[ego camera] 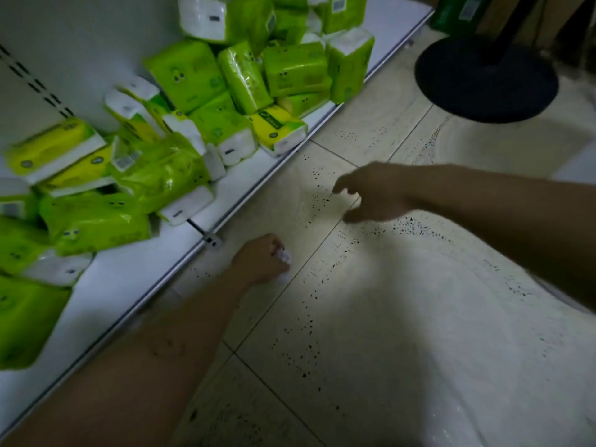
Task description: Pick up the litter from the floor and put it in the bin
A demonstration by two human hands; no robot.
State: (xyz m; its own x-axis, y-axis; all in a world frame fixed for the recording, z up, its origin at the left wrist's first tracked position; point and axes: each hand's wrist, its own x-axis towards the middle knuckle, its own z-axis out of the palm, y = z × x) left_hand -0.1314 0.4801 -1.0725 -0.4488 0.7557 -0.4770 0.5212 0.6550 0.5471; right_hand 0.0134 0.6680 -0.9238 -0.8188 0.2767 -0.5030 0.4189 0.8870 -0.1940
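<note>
My left hand (259,260) is low over the tiled floor (371,317), close to the shelf edge, closed around a crumpled white scrap of paper litter (285,256) that peeks out between the fingers. My right hand (371,191) hovers further out over the floor, fingers spread and pointing left, with a small pale bit (352,195) at its fingertips that is too blurred to identify. No bin is in view.
A low white shelf (232,188) runs along the left, piled with several green and yellow tissue packs (180,124). A round black stand base (487,79) sits on the floor at the upper right. The tiles are pale with dark speckles.
</note>
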